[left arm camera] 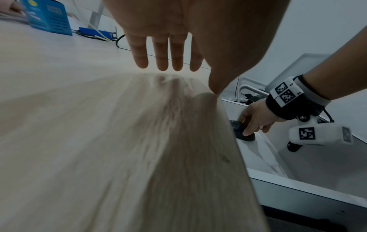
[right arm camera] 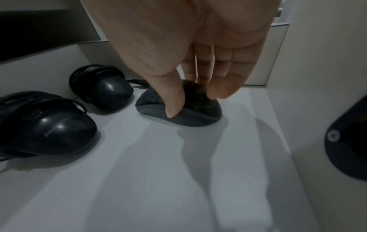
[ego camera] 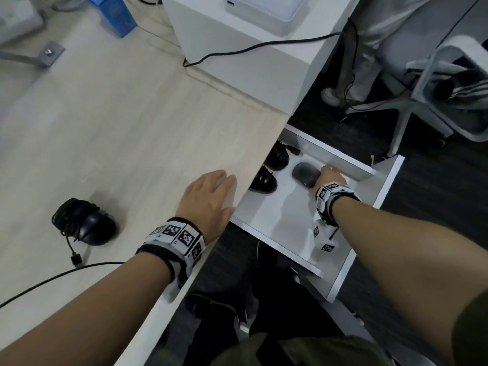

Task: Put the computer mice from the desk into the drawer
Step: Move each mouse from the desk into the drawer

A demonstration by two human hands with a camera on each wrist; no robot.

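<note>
A white drawer [ego camera: 280, 233] stands pulled out under the desk's right edge. Inside it my right hand [ego camera: 327, 176] pinches a matte grey mouse [right arm camera: 190, 119] between thumb and fingers, and the mouse rests on the drawer floor [right arm camera: 158, 164]. Two glossy black mice with wrapped cables [right arm camera: 47, 125] [right arm camera: 105, 94] lie to its left in the drawer. One more black mouse with a wrapped cable [ego camera: 88, 224] sits on the light wood desk [ego camera: 118, 128]. My left hand [ego camera: 224, 194] hovers flat and open over the desk edge, holding nothing.
A black cable [ego camera: 52, 278] runs across the desk's near part. A white box [ego camera: 264, 11] and a blue box [ego camera: 118, 14] stand at the back. Right of the drawer are a white chair [ego camera: 435, 83] and a person's legs [ego camera: 351, 75].
</note>
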